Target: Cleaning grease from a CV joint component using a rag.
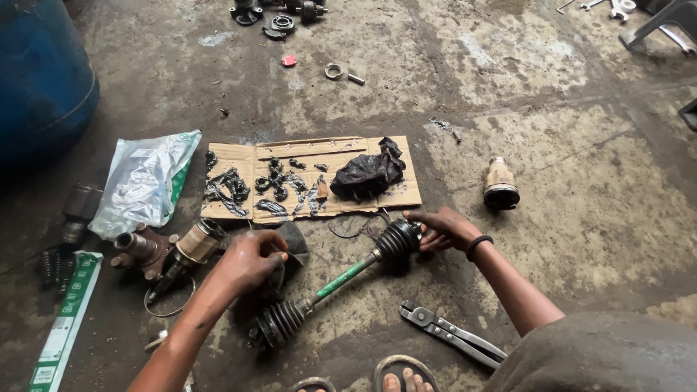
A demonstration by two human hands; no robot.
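At the bottom edge of the frame we saw our sandalled foot (403,374) on the stained concrete floor (581,181), and just to the right of it a pair of metal pliers (450,334) lying flat. In the lower middle lay the drive shaft (341,279), its green rod running from a ribbed black rubber boot (282,321) at lower centre up to a second boot (398,239) near the middle of the frame. Our left hand (250,261) was closed in a fist around a dark rag (294,247), just above the lower boot. Our right hand (444,229) had its fingers closed on the end of the upper boot, touching it.

At the left edge lay a green and white carton (65,319), with greasy metal joint parts (163,250) beside it and a clear plastic bag (145,181) above them. Beyond our hands, in the middle, a sheet of cardboard (239,156) carried smears of black grease and a crumpled black plastic bag (367,174). To its right stood a small tan and black part (501,185). A blue drum (40,72) filled the upper left, and small metal parts (279,14) were scattered along the top edge.
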